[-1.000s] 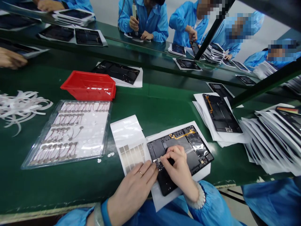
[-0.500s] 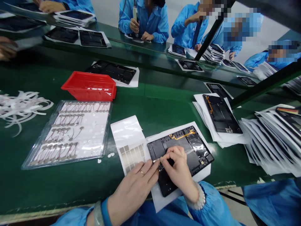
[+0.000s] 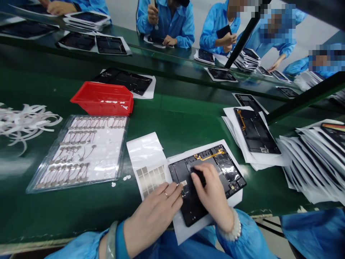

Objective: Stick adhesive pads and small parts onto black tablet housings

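In front of me a black tablet shell (image 3: 194,212) with an orange flex cable lies at a slant on white paper. My left hand (image 3: 156,212) is stretched flat, its fingertips on the shell's left edge beside a small pale patch (image 3: 184,182). Over the middle of the shell is my right hand (image 3: 212,192), thumb and index finger apart with nothing visible between them; its other fingers are partly hidden. Under and beside my left fingers lies a sheet of greyish square stickers (image 3: 151,178).
At left are a clear tray of small wired discs (image 3: 104,158), a red bin (image 3: 105,99) and white paper strips (image 3: 32,120). Another tablet shell (image 3: 256,131) and a stack of papers (image 3: 309,169) are at right. Co-workers in blue sit across the bench.
My right hand has drawn back to the right from my left fingertips, and its pinch has opened. The pale patch on the shell now shows. My left hand has hardly moved.
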A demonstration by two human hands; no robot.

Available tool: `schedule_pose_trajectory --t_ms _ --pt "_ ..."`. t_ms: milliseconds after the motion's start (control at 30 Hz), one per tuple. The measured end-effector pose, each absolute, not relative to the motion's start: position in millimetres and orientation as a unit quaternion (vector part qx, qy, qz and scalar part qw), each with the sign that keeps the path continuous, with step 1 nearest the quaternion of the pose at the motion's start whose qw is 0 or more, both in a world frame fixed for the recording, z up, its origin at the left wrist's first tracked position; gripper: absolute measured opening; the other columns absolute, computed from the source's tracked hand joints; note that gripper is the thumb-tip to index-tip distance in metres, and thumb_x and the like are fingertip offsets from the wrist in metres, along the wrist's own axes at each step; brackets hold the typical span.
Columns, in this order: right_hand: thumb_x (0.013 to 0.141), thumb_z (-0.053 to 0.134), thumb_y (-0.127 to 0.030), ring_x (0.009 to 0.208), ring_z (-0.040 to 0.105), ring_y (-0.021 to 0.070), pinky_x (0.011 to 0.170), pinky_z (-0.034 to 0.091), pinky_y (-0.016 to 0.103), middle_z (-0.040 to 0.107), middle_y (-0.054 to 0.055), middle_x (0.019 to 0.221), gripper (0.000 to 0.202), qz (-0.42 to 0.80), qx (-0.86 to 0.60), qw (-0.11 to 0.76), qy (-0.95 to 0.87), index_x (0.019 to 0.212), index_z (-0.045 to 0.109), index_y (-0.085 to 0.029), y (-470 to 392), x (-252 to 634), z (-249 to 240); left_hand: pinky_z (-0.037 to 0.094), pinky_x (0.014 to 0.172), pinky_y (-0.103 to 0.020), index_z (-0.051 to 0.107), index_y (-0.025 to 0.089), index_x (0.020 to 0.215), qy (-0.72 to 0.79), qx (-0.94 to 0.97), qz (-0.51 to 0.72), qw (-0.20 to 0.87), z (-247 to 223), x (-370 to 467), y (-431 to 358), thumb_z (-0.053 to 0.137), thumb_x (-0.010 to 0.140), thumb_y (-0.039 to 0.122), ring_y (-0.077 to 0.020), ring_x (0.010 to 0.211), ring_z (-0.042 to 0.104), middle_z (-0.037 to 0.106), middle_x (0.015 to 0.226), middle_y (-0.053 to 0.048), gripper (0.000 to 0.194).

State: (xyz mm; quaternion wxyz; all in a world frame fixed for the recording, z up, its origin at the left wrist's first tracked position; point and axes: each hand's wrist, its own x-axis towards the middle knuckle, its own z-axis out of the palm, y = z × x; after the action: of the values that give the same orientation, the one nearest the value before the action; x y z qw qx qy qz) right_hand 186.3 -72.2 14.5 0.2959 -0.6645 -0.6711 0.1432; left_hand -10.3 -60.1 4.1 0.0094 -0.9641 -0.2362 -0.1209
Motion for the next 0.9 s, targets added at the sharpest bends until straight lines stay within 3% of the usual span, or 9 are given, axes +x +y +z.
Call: schedule_pose_trajectory --t_ms 67,200,333,567,900 --pt "0.093 0.045 -0.026 0.097 0.056 0.0220 0.083 0.048 0.038 0.058 0.010 0.103 0.019 0.150 -0.660 0.318 -0.664 0.108 0.054 -0.020 -70 194 14 0.035 0.094 -0.035 0.060 0.015 0.099 -0.219 -0.969 -0.114 0.001 9 -8 -54 0.054 0.088 0.022 -0.0213 0.108 0.053 0.062 0.117 -0.008 0.014" --pt "0.092 0.046 -0.023 0.096 0.056 0.0215 0.085 0.048 0.038 0.058 0.009 0.100 0.015 0.172 -0.648 0.308 -0.675 0.103 0.055 -0.020 -67 202 9 0.038 0.087 -0.035 0.057 0.017 0.090 -0.189 -0.976 -0.085 -0.066 21 -2 -30 0.066 0.082 0.040 -0.0225 0.101 0.054 0.063 0.100 -0.005 0.025" --pt "0.091 0.047 -0.021 0.095 0.056 0.0223 0.084 0.047 0.039 0.060 0.009 0.098 0.014 0.166 -0.646 0.304 -0.681 0.100 0.057 -0.021 -68 200 5 0.038 0.081 -0.032 0.053 0.020 0.083 -0.131 -0.981 -0.074 -0.124 29 1 -11 0.070 0.079 0.038 -0.0202 0.093 0.054 0.061 0.087 0.000 0.025" --pt "0.091 0.048 -0.021 0.092 0.056 0.0225 0.082 0.046 0.039 0.063 0.007 0.095 0.014 0.172 -0.647 0.285 -0.685 0.097 0.060 -0.021 -68 199 6 0.037 0.081 -0.031 0.050 0.020 0.081 -0.145 -0.966 -0.073 -0.200 22 -1 -5 0.065 0.084 0.038 -0.0190 0.093 0.053 0.062 0.088 0.000 0.023" --pt "0.092 0.047 -0.021 0.090 0.054 0.0220 0.080 0.044 0.038 0.062 0.007 0.093 0.014 0.186 -0.643 0.276 -0.690 0.094 0.060 -0.021 -68 201 7 0.033 0.088 -0.034 0.052 0.021 0.086 -0.136 -0.967 -0.098 -0.191 17 -5 -2 0.065 0.082 0.046 -0.0213 0.101 0.052 0.065 0.102 0.000 0.029"
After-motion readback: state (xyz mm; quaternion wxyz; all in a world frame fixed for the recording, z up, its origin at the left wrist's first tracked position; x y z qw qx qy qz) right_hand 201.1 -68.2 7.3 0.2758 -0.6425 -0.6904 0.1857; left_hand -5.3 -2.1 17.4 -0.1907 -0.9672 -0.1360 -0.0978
